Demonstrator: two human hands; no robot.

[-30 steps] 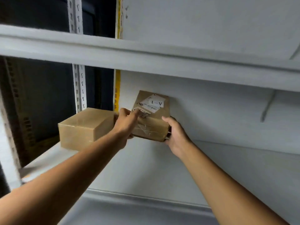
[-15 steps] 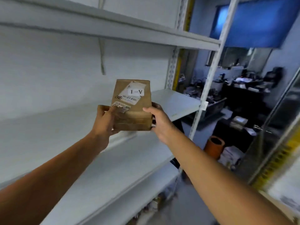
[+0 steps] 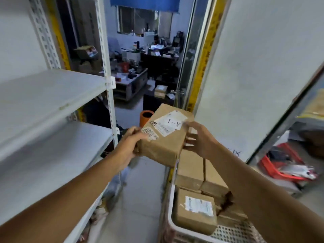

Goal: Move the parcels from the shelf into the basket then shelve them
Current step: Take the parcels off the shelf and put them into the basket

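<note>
Blurred office behind, hands (image 3: 128, 146) (image 3: 199, 141) gripping parcel (image 3: 161, 137)

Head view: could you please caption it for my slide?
Both hands, left and right, hold the A-1 parcel above the basket of parcels.

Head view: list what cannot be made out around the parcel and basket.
- Basket: cut off by the bottom edge; right forearm hides its far side.
- Parcel underside: faces away.
- Small label print on the basket box: too small.
- Left hand fingers: hidden behind the parcel.
</note>
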